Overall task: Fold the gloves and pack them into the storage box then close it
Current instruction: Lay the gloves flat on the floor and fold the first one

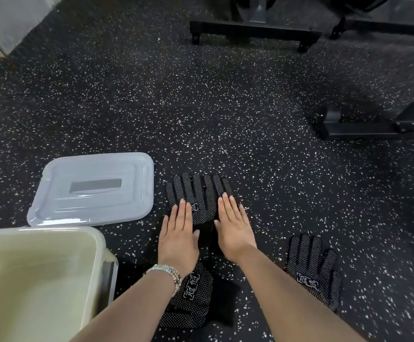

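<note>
Gloves (198, 193) are pressed flat on the floor (225, 107), just right of the lid (90, 191).
In the head view, the left hand (177, 239) and right hand (234, 230) are laid on the cuff end, each grip apart, fingers straight, nothing clasped. The fabric is best smoothed outward, then the fingers folded back over the cuffs with edges aligned. The open storage box (100, 248) stands near left. A near glove (193, 299) lies under the left forearm and a spare glove (312, 270) at near right.
</note>
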A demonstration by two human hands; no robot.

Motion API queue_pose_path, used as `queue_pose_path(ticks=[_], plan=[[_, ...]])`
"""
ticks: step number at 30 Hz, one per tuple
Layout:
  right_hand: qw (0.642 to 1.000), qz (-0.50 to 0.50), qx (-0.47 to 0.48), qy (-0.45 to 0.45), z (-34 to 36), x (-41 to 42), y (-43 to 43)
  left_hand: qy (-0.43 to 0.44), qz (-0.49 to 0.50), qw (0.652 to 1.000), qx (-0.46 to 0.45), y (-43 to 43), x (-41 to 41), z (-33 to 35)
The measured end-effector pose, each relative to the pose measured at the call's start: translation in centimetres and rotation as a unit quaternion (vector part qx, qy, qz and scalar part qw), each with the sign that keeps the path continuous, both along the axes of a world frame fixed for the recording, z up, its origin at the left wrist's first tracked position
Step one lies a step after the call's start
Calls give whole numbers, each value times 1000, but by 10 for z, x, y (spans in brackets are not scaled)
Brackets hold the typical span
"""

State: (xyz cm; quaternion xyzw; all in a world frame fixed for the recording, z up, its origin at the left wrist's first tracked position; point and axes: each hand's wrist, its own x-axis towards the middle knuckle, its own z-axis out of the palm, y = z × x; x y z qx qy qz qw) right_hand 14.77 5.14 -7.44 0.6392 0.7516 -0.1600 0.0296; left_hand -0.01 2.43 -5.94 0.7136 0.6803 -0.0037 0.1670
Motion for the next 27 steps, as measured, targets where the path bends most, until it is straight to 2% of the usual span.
queue_pose_path(ticks=[5,17,27], plan=[[1000,-20,13,-15,-3,13,4,14,-15,1000,1,0,4,-15],[989,-147,13,-27,-6,73,15,-7,-30,999,20,5,32,-24],[989,-145,14,-6,-7,84,8,4,-26,999,23,3,34,-26]])
